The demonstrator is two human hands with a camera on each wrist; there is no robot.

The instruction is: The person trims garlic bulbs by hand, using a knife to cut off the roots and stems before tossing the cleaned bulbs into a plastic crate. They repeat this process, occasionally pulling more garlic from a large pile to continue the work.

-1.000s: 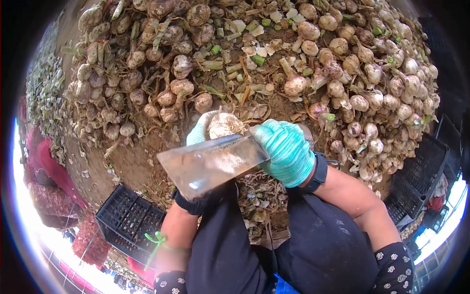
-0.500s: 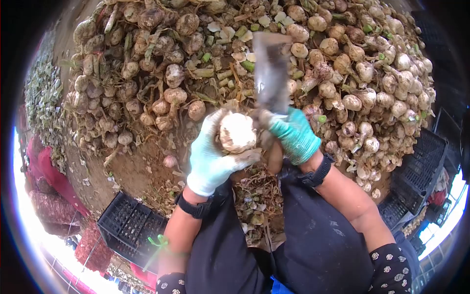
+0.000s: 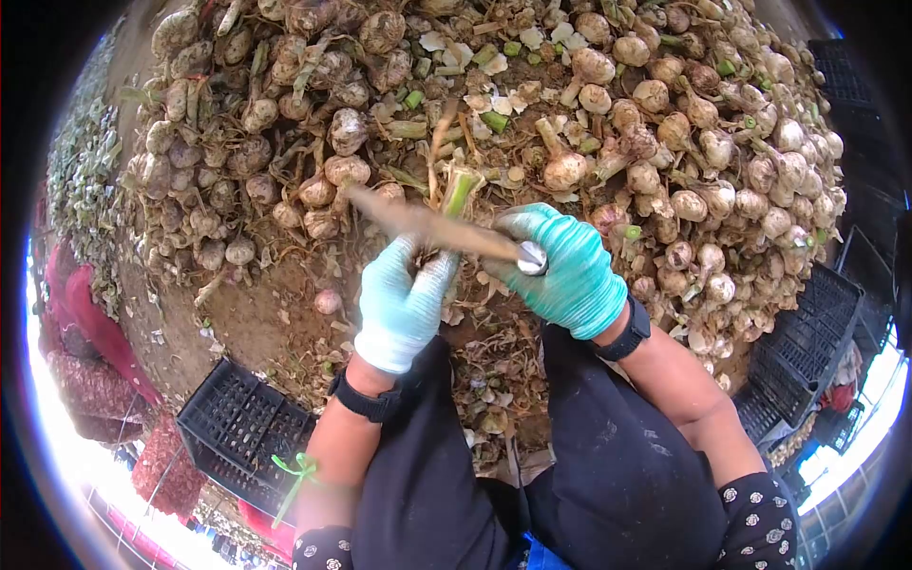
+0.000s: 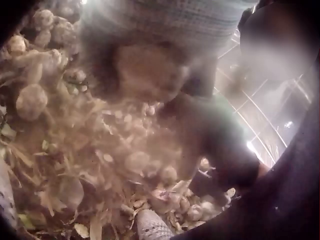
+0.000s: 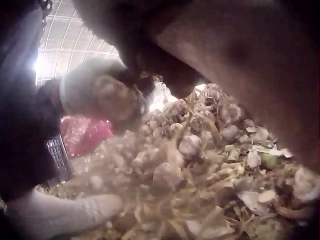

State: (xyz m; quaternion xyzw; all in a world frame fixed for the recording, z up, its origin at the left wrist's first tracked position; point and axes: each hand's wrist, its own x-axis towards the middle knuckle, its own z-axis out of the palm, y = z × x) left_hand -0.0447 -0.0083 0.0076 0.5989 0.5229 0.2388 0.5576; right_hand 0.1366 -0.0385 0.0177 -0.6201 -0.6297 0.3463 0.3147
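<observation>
Since half a second ago the cleaver (image 3: 427,226) has dropped from its upright position over the heap; I now see it edge-on and motion-blurred, slanting from upper left to lower right. The right hand (image 3: 560,271), in a teal glove, has its fingers clenched round the handle, whose butt end shows at the knuckles. The left hand (image 3: 399,304), in a pale glove, has turned back-up, with its fingers wrapped round the garlic; I cannot see the bulb beneath the glove, only the green stalk (image 3: 459,190) rising past the blade. Both hands work over bare ground (image 3: 256,323) strewn with trimmings, just in front of the garlic pile (image 3: 703,152). One loose bulb (image 3: 328,301) lies left of the left hand, and a black crate (image 3: 237,437) stands nearer the knee. Both wrist views are too blurred for me to read
</observation>
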